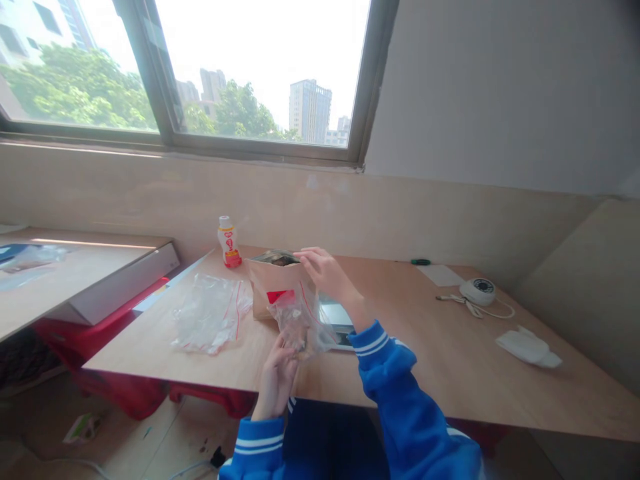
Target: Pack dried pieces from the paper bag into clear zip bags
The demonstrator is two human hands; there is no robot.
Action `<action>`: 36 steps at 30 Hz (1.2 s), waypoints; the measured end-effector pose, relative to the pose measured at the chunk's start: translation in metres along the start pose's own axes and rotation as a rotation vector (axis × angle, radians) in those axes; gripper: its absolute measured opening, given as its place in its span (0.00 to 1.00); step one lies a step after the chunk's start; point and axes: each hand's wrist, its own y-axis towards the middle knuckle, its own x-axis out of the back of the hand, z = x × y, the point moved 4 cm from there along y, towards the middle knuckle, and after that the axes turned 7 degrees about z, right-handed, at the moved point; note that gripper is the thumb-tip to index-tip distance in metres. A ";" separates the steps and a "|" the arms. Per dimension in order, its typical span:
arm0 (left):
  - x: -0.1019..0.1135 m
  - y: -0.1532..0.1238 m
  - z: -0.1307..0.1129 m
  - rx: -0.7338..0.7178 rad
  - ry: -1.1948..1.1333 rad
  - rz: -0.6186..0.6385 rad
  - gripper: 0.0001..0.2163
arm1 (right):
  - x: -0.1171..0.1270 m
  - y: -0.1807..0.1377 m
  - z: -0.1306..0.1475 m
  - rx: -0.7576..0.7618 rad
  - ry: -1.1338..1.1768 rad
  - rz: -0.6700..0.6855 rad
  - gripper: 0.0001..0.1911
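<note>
Brown paper bag (265,290) upright on the table (450,360): the right hand (325,270) pinches its top rim, apparently to hold the mouth open. Nearer, the left hand (277,380) grips a clear plastic bag (300,323) just in front.

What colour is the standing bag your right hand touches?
Brown bag, best in the head view.

Bottle (229,241) stands left of the paper bag (270,293), zip pouch (300,323) before it.

No legible txt. Small bottle (229,243), far left: red label w/ logo, too blurry. Red patch on brown bag (267,288): unreadable too.
</note>
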 end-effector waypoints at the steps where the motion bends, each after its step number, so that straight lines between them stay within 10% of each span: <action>1: -0.001 0.000 0.000 -0.008 0.008 0.020 0.27 | 0.001 -0.002 0.001 0.006 -0.002 -0.019 0.14; 8: -0.003 0.002 -0.002 -0.043 0.080 -0.007 0.21 | 0.021 -0.043 0.009 -0.088 0.191 -0.140 0.13; 22: -0.001 0.005 0.005 -0.139 0.154 -0.020 0.18 | -0.012 -0.085 -0.013 -0.390 0.615 0.270 0.13; 36: -0.006 0.001 0.001 -0.140 0.129 -0.035 0.16 | -0.023 -0.088 0.000 -0.287 0.334 0.394 0.10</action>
